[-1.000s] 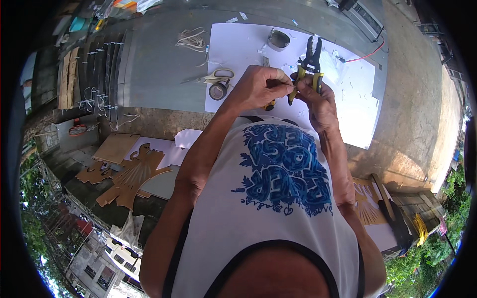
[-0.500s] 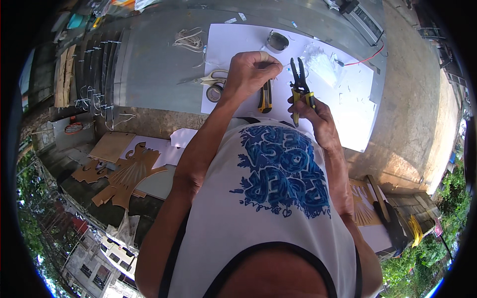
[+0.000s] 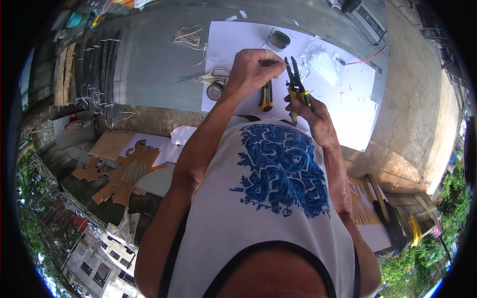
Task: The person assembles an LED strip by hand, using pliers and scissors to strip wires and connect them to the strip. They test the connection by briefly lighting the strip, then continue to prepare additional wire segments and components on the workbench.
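My left hand [image 3: 256, 72] is closed in a pinch, and a thin pale wire seems to show at its fingertips. That end reaches the jaws of the wire strippers [image 3: 296, 82], which have black jaws and yellow-and-black handles. My right hand [image 3: 314, 116] is wrapped round the handles, with the jaws pointing away from me and slightly apart. Below my left hand lies a yellow-and-black utility knife [image 3: 266, 99]. Pale-handled scissors [image 3: 214, 77] and a roll of tape [image 3: 214, 91] rest beside my left wrist. Under all this is a white sheet [image 3: 348, 114].
A round metal tin [image 3: 279, 40] and a clear plastic bag [image 3: 320, 64] sit on the sheet, among small scraps. A coil of pale wire [image 3: 189, 37] lies left. A boxy metal device [image 3: 365, 22] with a red lead [image 3: 367, 58] stands far right. Cut brown boards [image 3: 131, 171] lie lower left.
The wire strippers and my right hand have moved left and slightly away from me, bringing the jaws up to my left fingertips. My left hand has shifted slightly right.
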Action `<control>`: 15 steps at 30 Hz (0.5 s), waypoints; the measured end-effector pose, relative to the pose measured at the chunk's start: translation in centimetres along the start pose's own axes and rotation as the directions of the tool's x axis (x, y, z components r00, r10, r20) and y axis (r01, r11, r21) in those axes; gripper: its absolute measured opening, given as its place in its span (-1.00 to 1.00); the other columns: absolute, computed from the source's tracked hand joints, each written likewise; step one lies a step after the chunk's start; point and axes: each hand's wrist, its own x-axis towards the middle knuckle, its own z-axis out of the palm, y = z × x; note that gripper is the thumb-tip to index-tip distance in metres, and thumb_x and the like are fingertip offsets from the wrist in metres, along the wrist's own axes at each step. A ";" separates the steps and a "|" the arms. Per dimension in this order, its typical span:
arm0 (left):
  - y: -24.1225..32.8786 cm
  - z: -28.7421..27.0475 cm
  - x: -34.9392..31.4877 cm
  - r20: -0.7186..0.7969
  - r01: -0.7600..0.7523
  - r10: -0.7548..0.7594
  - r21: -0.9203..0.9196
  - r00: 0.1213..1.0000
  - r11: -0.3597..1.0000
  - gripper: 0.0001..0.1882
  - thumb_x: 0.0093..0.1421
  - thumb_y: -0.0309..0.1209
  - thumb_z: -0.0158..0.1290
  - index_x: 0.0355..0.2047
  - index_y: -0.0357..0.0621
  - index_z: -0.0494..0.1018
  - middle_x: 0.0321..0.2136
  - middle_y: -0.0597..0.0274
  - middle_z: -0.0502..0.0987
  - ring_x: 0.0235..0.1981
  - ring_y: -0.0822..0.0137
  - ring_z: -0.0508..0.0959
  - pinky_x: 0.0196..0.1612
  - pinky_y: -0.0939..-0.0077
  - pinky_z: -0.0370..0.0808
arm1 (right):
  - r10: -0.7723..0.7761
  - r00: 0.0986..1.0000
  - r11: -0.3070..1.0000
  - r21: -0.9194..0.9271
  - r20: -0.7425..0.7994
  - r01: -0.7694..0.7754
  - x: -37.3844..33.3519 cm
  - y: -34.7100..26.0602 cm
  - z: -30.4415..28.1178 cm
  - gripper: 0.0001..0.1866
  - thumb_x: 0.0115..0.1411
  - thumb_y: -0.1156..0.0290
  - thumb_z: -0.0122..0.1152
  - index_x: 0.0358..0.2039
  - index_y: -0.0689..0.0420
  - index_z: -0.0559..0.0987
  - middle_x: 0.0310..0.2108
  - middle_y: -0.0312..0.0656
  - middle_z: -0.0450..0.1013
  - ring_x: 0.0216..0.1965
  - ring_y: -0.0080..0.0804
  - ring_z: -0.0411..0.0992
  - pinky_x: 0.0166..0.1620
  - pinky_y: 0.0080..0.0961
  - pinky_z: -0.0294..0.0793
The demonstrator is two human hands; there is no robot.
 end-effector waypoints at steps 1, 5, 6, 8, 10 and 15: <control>-0.1 0.0 0.0 -0.001 -0.003 0.003 0.016 1.000 1.000 -0.82 0.14 -0.46 0.27 -0.28 -0.33 0.67 -0.48 0.24 0.65 -0.47 0.52 0.57 -0.34 0.62 0.52 | -0.014 1.000 1.000 -0.013 -0.007 0.014 0.0 0.1 0.0 -0.56 0.35 0.10 0.13 -0.08 0.28 0.59 -0.33 -0.13 0.55 -0.22 -0.39 0.46 -0.05 -0.41 0.40; 0.1 0.2 -0.1 -0.005 0.013 -0.013 0.015 1.000 1.000 -0.82 0.14 -0.46 0.27 -0.29 -0.33 0.67 -0.47 0.23 0.66 -0.47 0.52 0.58 -0.33 0.61 0.53 | -0.027 0.999 0.997 -0.068 -0.033 0.025 0.0 -0.2 0.2 -0.58 0.33 0.09 0.15 -0.16 0.26 0.58 -0.40 -0.16 0.51 -0.31 -0.42 0.41 -0.16 -0.40 0.39; 0.2 0.2 -0.2 -0.004 0.023 -0.023 -0.001 1.000 1.000 -0.82 0.14 -0.46 0.27 -0.29 -0.33 0.67 -0.47 0.23 0.66 -0.47 0.52 0.58 -0.33 0.61 0.53 | -0.025 0.999 0.996 -0.085 -0.038 0.022 0.0 -0.2 0.2 -0.60 0.33 0.11 0.15 -0.17 0.26 0.57 -0.41 -0.15 0.49 -0.33 -0.41 0.40 -0.18 -0.38 0.38; 0.1 0.2 -0.2 -0.003 0.025 -0.025 -0.006 1.000 1.000 -0.82 0.14 -0.46 0.27 -0.29 -0.33 0.66 -0.47 0.23 0.66 -0.47 0.52 0.58 -0.34 0.61 0.53 | -0.022 0.999 0.993 -0.120 -0.047 0.016 -0.1 -0.3 0.3 -0.63 0.32 0.15 0.14 -0.18 0.27 0.57 -0.43 -0.13 0.46 -0.37 -0.39 0.37 -0.22 -0.35 0.36; -0.3 0.2 -0.2 -0.002 0.016 -0.016 -0.010 1.000 1.000 -0.82 0.14 -0.46 0.27 -0.29 -0.33 0.66 -0.48 0.23 0.65 -0.47 0.52 0.58 -0.34 0.61 0.53 | -0.098 0.994 0.979 -0.183 -0.052 0.087 -0.1 -0.3 0.3 -0.64 0.34 0.17 0.12 -0.20 0.28 0.55 -0.43 -0.09 0.43 -0.40 -0.33 0.36 -0.24 -0.32 0.35; -0.5 0.2 -0.3 -0.009 -0.001 0.001 -0.006 1.000 1.000 -0.83 0.14 -0.48 0.26 -0.30 -0.34 0.66 -0.49 0.24 0.64 -0.48 0.52 0.57 -0.35 0.61 0.52 | -0.134 0.990 0.969 -0.214 -0.050 0.121 -0.2 -0.5 0.5 -0.68 0.35 0.24 0.11 -0.21 0.30 0.54 -0.41 -0.02 0.40 -0.42 -0.22 0.36 -0.26 -0.27 0.34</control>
